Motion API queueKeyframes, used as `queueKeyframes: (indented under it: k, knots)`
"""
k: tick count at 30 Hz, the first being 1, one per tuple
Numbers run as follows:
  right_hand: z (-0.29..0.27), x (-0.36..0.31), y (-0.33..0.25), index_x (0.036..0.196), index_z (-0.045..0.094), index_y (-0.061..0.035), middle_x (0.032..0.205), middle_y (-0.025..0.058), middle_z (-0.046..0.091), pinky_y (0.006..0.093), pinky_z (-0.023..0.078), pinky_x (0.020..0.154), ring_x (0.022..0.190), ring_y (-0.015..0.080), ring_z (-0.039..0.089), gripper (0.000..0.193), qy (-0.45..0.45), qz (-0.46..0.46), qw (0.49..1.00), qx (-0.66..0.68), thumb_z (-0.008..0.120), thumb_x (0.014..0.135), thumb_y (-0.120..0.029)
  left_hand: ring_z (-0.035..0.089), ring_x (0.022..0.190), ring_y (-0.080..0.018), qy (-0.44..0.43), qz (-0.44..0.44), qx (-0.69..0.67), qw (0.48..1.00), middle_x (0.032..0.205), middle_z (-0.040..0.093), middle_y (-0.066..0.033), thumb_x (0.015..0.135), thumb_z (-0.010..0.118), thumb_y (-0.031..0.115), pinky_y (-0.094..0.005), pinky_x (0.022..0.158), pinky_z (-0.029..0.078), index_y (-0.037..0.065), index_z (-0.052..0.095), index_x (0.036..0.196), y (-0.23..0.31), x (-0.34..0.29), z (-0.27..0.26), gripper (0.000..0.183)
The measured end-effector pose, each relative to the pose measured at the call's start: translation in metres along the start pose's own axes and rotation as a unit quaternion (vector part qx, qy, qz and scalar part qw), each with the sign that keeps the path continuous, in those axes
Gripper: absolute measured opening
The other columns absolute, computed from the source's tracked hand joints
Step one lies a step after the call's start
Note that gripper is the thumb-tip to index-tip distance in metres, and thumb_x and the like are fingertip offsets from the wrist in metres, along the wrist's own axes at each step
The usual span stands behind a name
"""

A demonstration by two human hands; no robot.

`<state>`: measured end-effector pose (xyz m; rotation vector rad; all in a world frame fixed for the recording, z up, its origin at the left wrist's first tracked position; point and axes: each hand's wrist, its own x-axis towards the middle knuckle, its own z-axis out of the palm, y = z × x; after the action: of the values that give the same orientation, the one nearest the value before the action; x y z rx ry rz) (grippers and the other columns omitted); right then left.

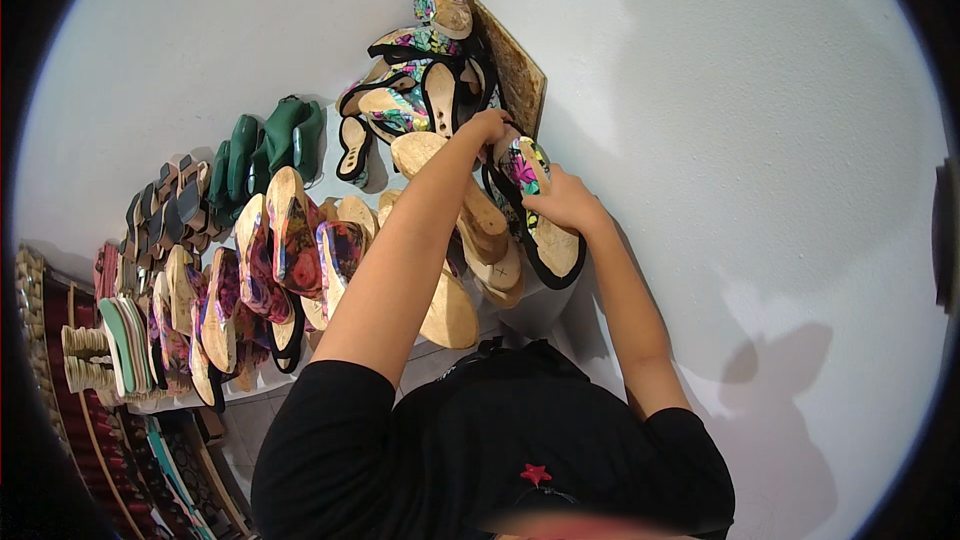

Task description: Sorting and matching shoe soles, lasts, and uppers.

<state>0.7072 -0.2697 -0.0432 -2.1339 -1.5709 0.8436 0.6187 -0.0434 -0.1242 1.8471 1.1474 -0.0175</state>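
Item in hand: one wedge sandal with a multicoloured patterned strap (524,168), pale wooden footbed and black rim, at the right end of the table (328,180), close by the white wall; your right hand (568,202), fingers wrapped about its middle, thumb laid across the footbed, grasping it; your left hand (488,126), reaching beyond, among the footwear just past the sandal's far end, its fingers partly hidden, so whether they grasp anything cannot be told. Adjacent stock: a heap of matching patterned sandals (405,112), at the table's far corner, beside a speckled brown board (512,60) leaning on the wall; bare wooden soles (450,312), under and beside your left forearm; red-and-purple floral shoes (297,255), further left; dark green shoes (290,132), behind those. Step in hand, by judgement: handling and placing this sandal among its kind; the next move seems to call for a steady right-hand hold, with the left making room, lest the crowded neighbours topple.
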Motion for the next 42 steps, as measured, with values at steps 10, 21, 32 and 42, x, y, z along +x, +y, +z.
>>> queueKeyframes:
  k: [10,21,32,42]
  knots:
    - [-0.001,-0.011,-0.005,0.105,0.044,0.009,0.097,0.0279,0.055,0.0379,0.044,0.08,0.09,0.0359,0.056,0.062,-0.021,0.004,0.999,-0.046,0.062,0.061,-0.031,0.049,0.102,-0.0418,-0.05,-0.024,0.006,0.998,0.126,0.035,-0.0229,0.088,0.042,0.013,-0.05,0.066,0.054,0.013,0.038,0.125,0.018,-0.028,0.0,0.037]
    - [0.002,-0.005,0.005,0.108,0.04,0.0085,0.097,0.0281,0.055,0.0394,0.045,0.081,0.091,0.0379,0.055,0.062,0.005,0.019,0.999,-0.035,0.063,0.065,-0.03,0.049,0.101,-0.0433,-0.117,-0.128,0.061,0.983,0.132,0.029,-0.0226,0.083,0.051,0.033,-0.0494,0.073,0.051,0.013,0.022,0.134,0.025,-0.011,0.006,0.062]
    - [0.006,-0.01,-0.003,0.111,0.036,0.0107,0.095,0.0285,0.055,0.0416,0.044,0.081,0.092,0.0407,0.054,0.068,0.028,-0.026,0.997,-0.061,0.061,0.068,-0.035,0.052,0.099,-0.0317,0.003,0.092,0.129,0.987,0.115,0.049,-0.0167,0.081,0.053,0.034,-0.0423,0.076,0.047,0.005,0.046,0.118,0.056,-0.048,-0.018,0.047]
    - [0.003,-0.016,-0.008,0.124,0.023,0.0132,0.108,0.0335,0.048,0.0396,0.041,0.085,0.103,0.0398,0.049,0.091,0.081,-0.045,0.996,-0.012,0.063,0.067,-0.045,0.053,0.09,-0.0171,0.145,0.221,-0.013,0.964,0.096,0.06,-0.0092,0.081,0.056,0.03,-0.0301,0.082,0.04,0.006,0.057,0.106,0.067,-0.182,-0.081,0.035]
